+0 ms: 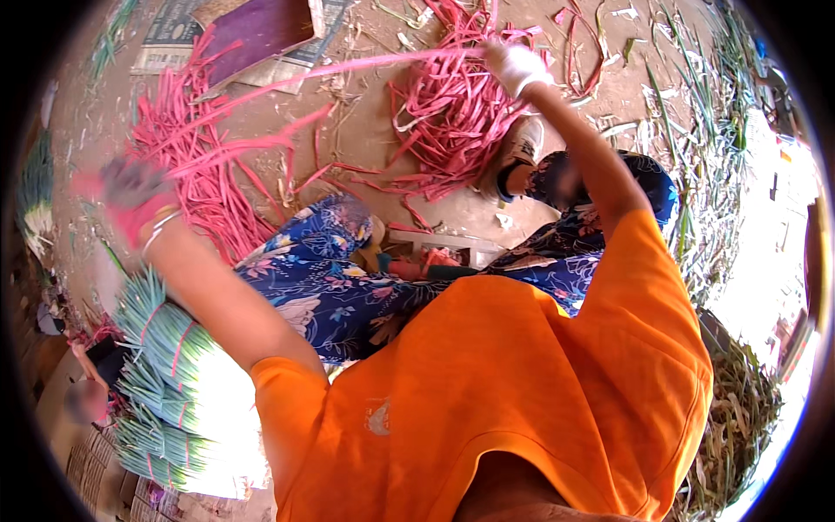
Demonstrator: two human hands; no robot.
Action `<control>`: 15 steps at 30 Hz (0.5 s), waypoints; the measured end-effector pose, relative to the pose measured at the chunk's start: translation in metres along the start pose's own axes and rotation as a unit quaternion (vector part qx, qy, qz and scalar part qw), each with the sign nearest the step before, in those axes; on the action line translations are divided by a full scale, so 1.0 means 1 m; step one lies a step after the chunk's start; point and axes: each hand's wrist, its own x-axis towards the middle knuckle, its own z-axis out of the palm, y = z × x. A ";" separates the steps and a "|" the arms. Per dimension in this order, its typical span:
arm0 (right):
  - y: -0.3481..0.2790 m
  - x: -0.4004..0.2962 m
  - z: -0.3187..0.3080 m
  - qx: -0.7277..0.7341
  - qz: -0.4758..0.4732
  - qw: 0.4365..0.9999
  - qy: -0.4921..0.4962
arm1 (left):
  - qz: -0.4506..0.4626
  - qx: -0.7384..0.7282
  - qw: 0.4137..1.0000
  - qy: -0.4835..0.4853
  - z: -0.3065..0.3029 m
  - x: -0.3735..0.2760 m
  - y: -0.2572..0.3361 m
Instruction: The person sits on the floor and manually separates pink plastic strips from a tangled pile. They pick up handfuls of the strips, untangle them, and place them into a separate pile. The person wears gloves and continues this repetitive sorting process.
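My left hand, in a grey and red glove and blurred by motion, is at the left with pink plastic strips running from its fingers. My right hand, in a white glove, is at the upper middle and grips the far end of a long pink strip. That strip stretches between the two hands. Under the right hand lies a tangled pile of pink strips. Another heap of strips spreads beside the left hand, partly under the taut strip.
Tied bundles of green onions are stacked by my left elbow; another bundle lies farther left. A person is at the left edge. A purple board rests on printed sheets. Loose leaves and dry trimmings cover the right.
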 end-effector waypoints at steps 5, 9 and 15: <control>0.085 0.042 -0.045 -0.073 0.111 0.956 0.261 | 0.297 0.060 0.843 0.445 -0.003 -0.032 0.066; 0.033 0.075 -0.030 0.099 0.052 0.926 0.360 | 0.380 0.124 0.716 0.573 0.006 -0.046 0.065; 0.000 0.023 0.123 -0.005 0.272 0.961 -0.050 | 0.253 0.458 0.700 0.486 0.011 -0.044 0.051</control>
